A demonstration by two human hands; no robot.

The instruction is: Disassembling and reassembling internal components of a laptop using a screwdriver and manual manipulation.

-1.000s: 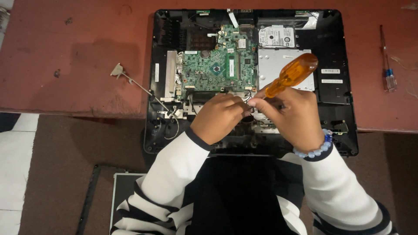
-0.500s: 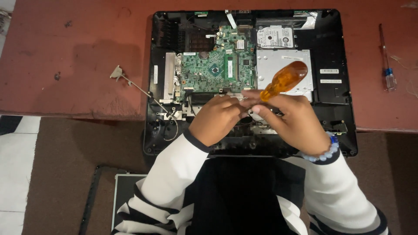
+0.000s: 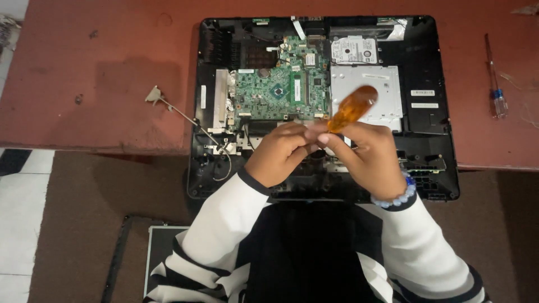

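An all-in-one computer chassis (image 3: 432,112) lay face down on the reddish table (image 3: 95,78), filling the upper centre of the frame, with its rear cover already off and no cover in view. Its insides were exposed: a green motherboard (image 3: 278,92) at centre, a hard drive (image 3: 352,50) above and right of it, and a silver optical drive bay (image 3: 382,92) below the drive. All three still sat in place, so the stripping looked only partly done.

The right hand (image 3: 368,154) was closed around an orange-handled screwdriver (image 3: 352,108), whose handle slanted up toward the drive bay; the tip was hidden behind the fingers. The left hand (image 3: 278,154) was curled shut just beside it, fingertips pinched against the right hand at the lower edge of the motherboard. Whether it held a screw or only steadied the tool could not be told. A beaded bracelet (image 3: 396,196) circled the right wrist.

A small metal bracket with a thin cable (image 3: 168,104) lay loose on the table left of the chassis, seemingly one part already freed. A blue-handled screwdriver (image 3: 496,84) rested well apart at the right edge, untouched.
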